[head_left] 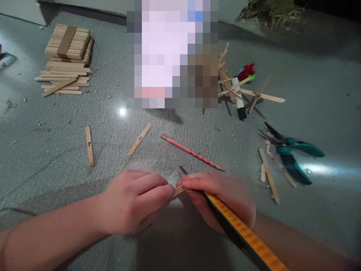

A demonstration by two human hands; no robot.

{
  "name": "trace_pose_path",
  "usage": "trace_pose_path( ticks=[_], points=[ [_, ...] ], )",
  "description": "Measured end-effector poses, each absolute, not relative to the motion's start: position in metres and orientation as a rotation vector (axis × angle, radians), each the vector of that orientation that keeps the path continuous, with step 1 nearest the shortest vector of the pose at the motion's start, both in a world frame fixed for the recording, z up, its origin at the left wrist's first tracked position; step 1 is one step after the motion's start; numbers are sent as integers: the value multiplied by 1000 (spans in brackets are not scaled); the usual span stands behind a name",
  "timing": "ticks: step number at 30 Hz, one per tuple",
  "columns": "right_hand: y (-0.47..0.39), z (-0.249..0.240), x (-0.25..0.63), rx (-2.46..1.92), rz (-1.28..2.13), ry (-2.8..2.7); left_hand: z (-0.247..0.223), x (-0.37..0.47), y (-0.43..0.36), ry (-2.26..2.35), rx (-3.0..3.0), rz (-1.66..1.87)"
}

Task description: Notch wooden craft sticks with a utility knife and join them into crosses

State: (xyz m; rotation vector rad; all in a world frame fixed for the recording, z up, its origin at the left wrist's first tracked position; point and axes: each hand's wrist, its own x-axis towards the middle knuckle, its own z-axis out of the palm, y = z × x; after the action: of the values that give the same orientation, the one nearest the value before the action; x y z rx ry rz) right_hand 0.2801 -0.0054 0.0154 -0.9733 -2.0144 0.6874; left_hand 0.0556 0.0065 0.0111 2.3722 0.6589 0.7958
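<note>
My left hand is closed, pinching one end of a wooden craft stick low over the table. On the right, my right hand is wrapped around a yellow-and-black utility knife. Its narrow dark blade pokes out past my fingertips, close to the stick, and my right thumb and fingers also touch the stick's other end. The exact contact of blade and wood is hidden by my fingers. Just beyond my hands lie two notched craft sticks, one upright in view and one slanted, and a red pencil.
Banded bundles of craft sticks sit at the back left, with loose sticks in front. Teal-handled pliers and stick pieces lie at right. Behind them are joined sticks and a white marker. A blurred patch covers the back middle.
</note>
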Motion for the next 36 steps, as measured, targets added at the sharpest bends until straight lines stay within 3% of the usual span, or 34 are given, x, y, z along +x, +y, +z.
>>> trace_pose_path(
  ticks=[8, 16, 25, 36],
  points=[
    [-6, 13, 279, -1012, 661, -2000, 12, 56, 9, 620, 2378, 753],
    [-9, 9, 286, -1101, 699, -1931, 13, 57, 12, 1124, 2224, 843],
    [-6, 6, 284, -1110, 684, -1922, 14, 65, 10, 823, 1695, 570],
    [-12, 2, 288, -1146, 613, -1690, 15, 65, 12, 945, 1708, 781]
  ],
)
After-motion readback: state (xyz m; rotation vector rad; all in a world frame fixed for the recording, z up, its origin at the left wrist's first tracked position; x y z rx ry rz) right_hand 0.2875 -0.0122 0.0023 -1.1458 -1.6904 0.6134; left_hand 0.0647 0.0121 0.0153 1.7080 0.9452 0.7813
